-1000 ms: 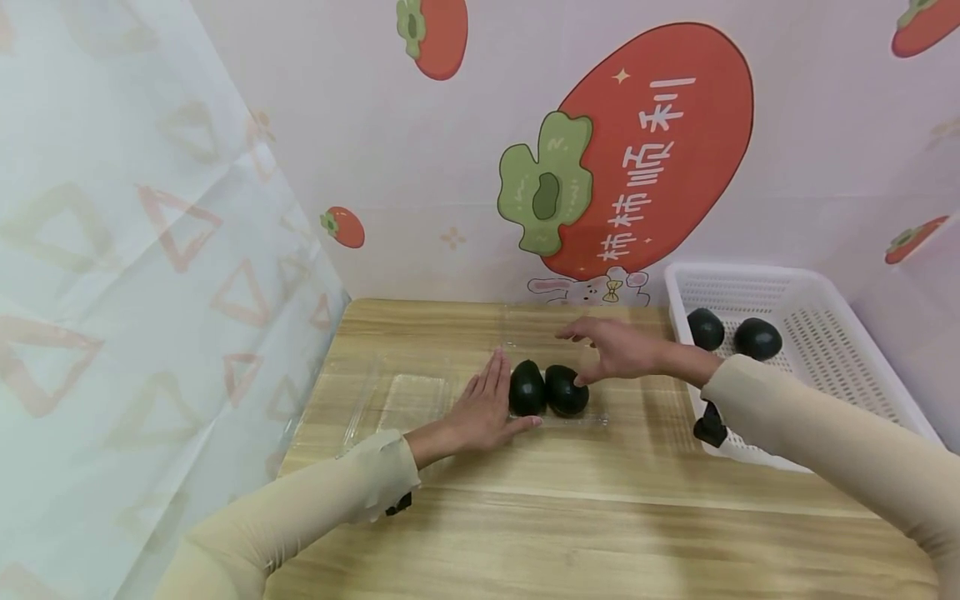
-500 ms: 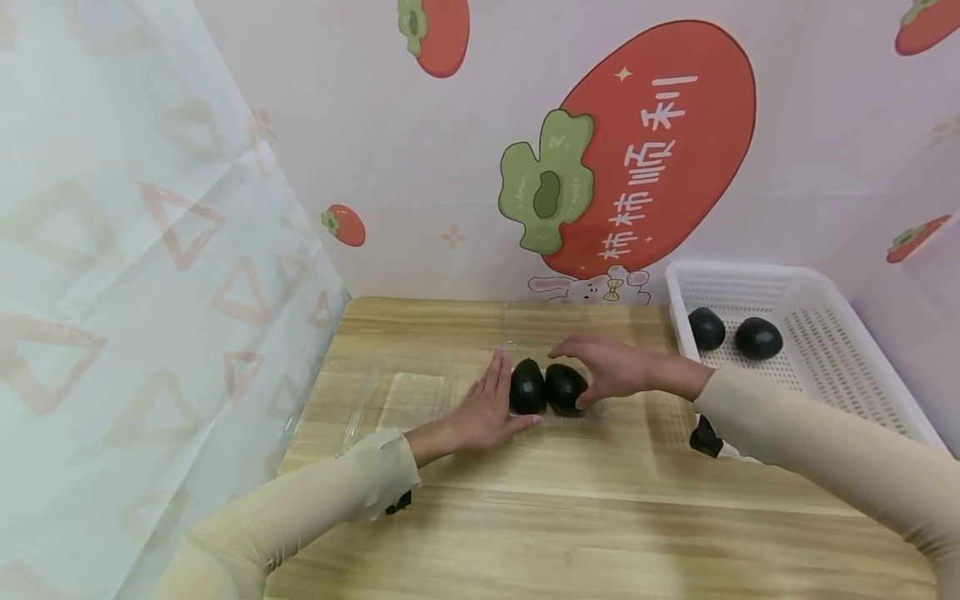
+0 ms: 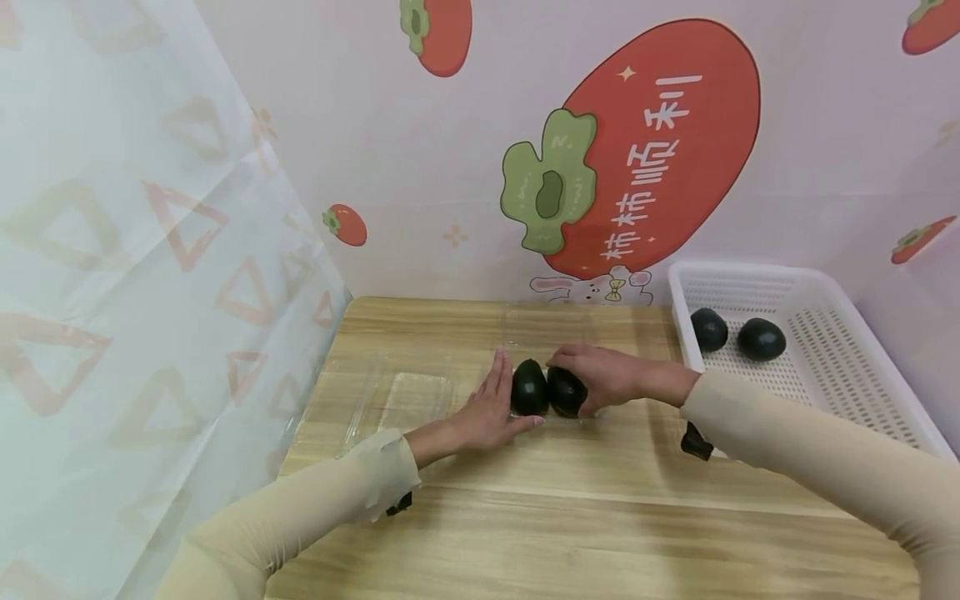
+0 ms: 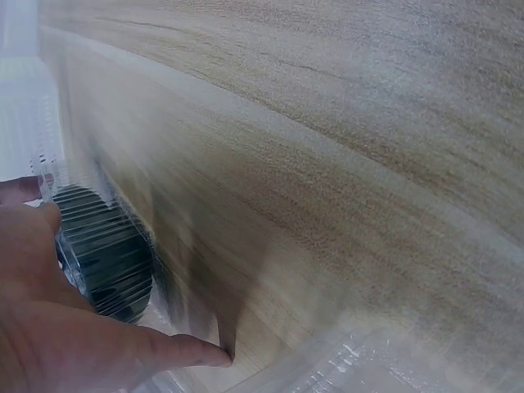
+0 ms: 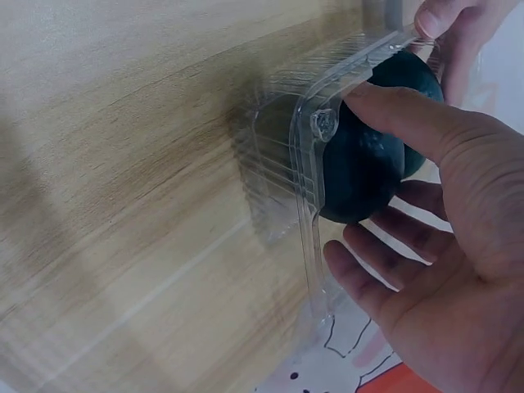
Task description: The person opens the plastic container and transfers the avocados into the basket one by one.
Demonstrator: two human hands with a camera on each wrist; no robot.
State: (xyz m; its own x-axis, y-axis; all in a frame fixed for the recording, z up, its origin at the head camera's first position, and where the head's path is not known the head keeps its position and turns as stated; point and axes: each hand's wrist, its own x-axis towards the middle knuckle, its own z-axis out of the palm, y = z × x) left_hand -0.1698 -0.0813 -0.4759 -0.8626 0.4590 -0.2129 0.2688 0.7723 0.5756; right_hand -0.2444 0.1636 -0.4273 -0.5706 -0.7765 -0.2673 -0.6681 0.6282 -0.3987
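Two dark green avocados stand side by side in a clear plastic clamshell box (image 5: 307, 180), whose lid lies folded back behind them in the head view. My right hand (image 3: 603, 379) curls its fingers and thumb round the right avocado (image 3: 566, 393). The left avocado (image 3: 529, 390) sits close against it. Along the box's left side my left hand (image 3: 483, 414) rests with straight fingers, its thumb stretched along the front edge. Ridged plastic lies between the left palm and the fruit in the left wrist view.
Another clear plastic box (image 3: 415, 398) lies to the left on the wooden table (image 3: 525, 517). At the right, a white perforated basket (image 3: 870, 358) holds two more avocados (image 3: 761, 339). A patterned sheet (image 3: 420, 167) hangs behind the table.
My right hand has come down and to the left, and its fingers have closed round the right avocado. The left hand has kept its place by the box.
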